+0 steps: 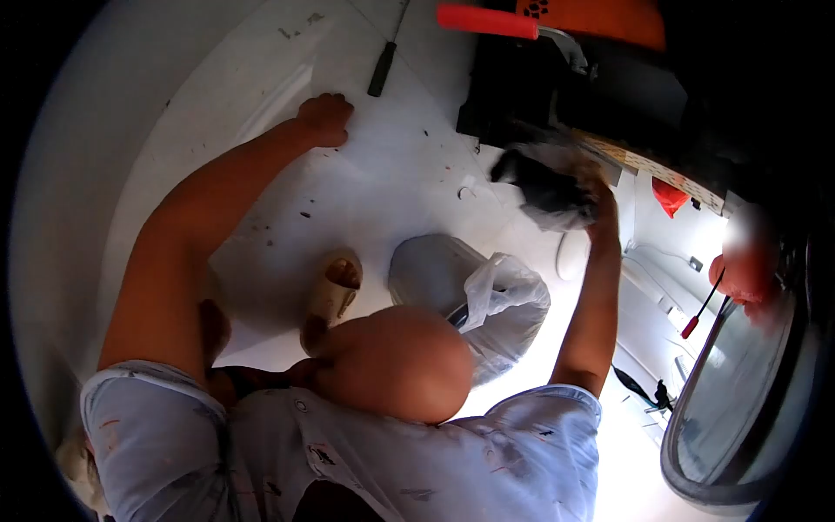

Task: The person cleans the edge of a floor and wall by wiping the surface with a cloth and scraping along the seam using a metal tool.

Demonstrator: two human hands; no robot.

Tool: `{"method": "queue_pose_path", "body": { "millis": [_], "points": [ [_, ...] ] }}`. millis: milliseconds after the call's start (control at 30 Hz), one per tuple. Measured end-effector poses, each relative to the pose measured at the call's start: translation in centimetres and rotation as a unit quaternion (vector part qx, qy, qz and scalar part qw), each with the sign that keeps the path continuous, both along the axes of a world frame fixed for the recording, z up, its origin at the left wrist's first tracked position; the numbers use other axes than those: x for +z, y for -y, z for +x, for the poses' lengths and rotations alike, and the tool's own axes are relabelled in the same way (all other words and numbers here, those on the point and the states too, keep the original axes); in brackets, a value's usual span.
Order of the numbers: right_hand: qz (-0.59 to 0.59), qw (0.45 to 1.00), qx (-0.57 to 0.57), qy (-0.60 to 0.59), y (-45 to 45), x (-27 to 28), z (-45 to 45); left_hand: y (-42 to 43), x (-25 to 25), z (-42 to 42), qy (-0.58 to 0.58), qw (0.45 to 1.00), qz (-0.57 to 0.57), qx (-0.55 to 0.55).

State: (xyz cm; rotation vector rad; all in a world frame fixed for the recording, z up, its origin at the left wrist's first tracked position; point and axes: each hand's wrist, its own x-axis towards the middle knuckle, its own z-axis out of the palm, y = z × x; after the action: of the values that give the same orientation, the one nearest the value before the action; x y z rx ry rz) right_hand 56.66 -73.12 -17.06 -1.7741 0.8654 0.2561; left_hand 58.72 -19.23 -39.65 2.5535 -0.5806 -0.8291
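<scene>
My left hand (326,119), at the upper left, rests on the dirty white floor (374,183) with its fingers curled in and nothing visible in them. A screwdriver (381,70) with a dark handle lies just beyond it. Stretched out on the right, my right hand (597,193) grips a crumpled black-and-grey bundle (550,184), blurred by motion; whether it is cloth or plastic I cannot tell. Below that bundle stands a bin (432,265) lined with a translucent plastic bag (509,287), beside my bent knee.
My sandalled foot (335,291) is planted on the floor amid small scraps. A red-handled tool (487,21) and an orange item (600,22) sit at the top near a dark box (509,96). At right hangs a mirror-like framed panel (739,409), near a red-handled screwdriver (691,326).
</scene>
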Motion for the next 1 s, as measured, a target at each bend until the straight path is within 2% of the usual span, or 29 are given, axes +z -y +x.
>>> {"method": "queue_pose_path", "body": {
  "millis": [33,100,133,233,300,333,367,400,433,467,500,567,600,667,700,733,767,800,833,867,967,1000],
  "points": [
    [0.045,0.997,-0.061,0.016,3.3,-0.2,0.7,0.0,-0.2,-0.2,0.004,1.000,-0.006,0.004],
    [-0.065,0.991,-0.111,0.031,1.7,2.9,1.6,-0.2,-0.4,-0.3,0.016,1.000,-0.022,0.014],
    [0.015,0.993,-0.083,0.083,10.6,0.1,1.4,-0.3,-0.4,-0.3,0.022,0.999,-0.032,0.016],
    [-0.085,0.992,-0.075,0.051,11.4,-2.7,3.0,-0.1,0.1,-0.5,-0.013,1.000,-0.021,0.014],
    [-0.141,0.985,-0.094,-0.042,15.8,-8.1,5.2,-0.6,0.4,-0.1,-0.027,0.999,-0.025,0.021],
    [-0.169,0.974,-0.076,-0.126,17.2,-11.4,6.7,-0.9,0.5,-0.3,-0.023,0.999,-0.039,0.026],
    [-0.328,0.937,0.073,-0.091,16.1,-13.8,6.4,-0.9,0.7,-0.6,-0.019,0.998,-0.055,0.027],
    [-0.278,0.957,0.013,-0.086,16.2,-14.0,6.7,-0.7,1.4,-0.2,-0.051,0.998,-0.018,0.016],
    [-0.227,0.969,-0.052,-0.081,16.5,-13.6,6.4,-0.4,1.8,-0.2,-0.053,0.997,-0.036,0.049],
    [-0.172,0.982,-0.023,-0.072,11.8,-10.4,5.8,0.1,1.7,-0.3,-0.053,0.994,-0.055,0.083],
    [-0.138,0.987,0.046,-0.062,12.7,-10.3,5.7,0.6,1.5,-0.2,-0.051,0.989,-0.076,0.118],
    [-0.195,0.961,0.112,-0.159,10.4,-8.0,6.2,2.2,1.0,-0.2,0.069,0.984,-0.110,0.122],
    [-0.234,0.946,0.169,-0.150,9.6,-7.8,6.3,2.8,1.3,0.1,0.130,0.976,-0.127,0.123],
    [-0.307,0.901,0.278,-0.131,7.1,-7.9,6.1,4.0,2.6,1.4,0.141,0.973,-0.151,0.100],
    [-0.287,0.901,0.311,-0.094,1.3,-5.5,5.3,4.7,3.2,1.7,0.146,0.972,-0.164,0.087],
    [-0.321,0.882,0.339,-0.068,-0.7,-5.7,4.8,5.3,3.2,1.8,0.171,0.973,-0.143,0.065],
    [-0.355,0.860,0.366,-0.039,-2.4,-6.2,4.8,5.7,3.0,2.1,0.198,0.972,-0.122,0.044],
    [-0.358,0.847,0.385,-0.079,-5.0,-5.9,4.7,5.9,2.7,2.3,0.225,0.969,-0.101,0.022],
    [-0.360,0.833,0.404,-0.119,-8.3,-4.9,4.5,6.2,2.1,2.6,0.216,0.974,-0.075,-0.002],
    [-0.402,0.808,0.420,-0.092,-12.8,-3.6,3.8,6.3,1.3,3.1,0.208,0.977,-0.048,-0.026],
    [-0.384,0.811,0.436,-0.070,-19.3,-2.3,2.6,5.4,0.9,4.1,0.169,0.984,-0.034,-0.048],
    [-0.357,0.835,0.417,-0.042,-20.7,-1.7,2.7,5.0,0.7,4.3,0.152,0.986,-0.042,-0.047]
  ]
}}
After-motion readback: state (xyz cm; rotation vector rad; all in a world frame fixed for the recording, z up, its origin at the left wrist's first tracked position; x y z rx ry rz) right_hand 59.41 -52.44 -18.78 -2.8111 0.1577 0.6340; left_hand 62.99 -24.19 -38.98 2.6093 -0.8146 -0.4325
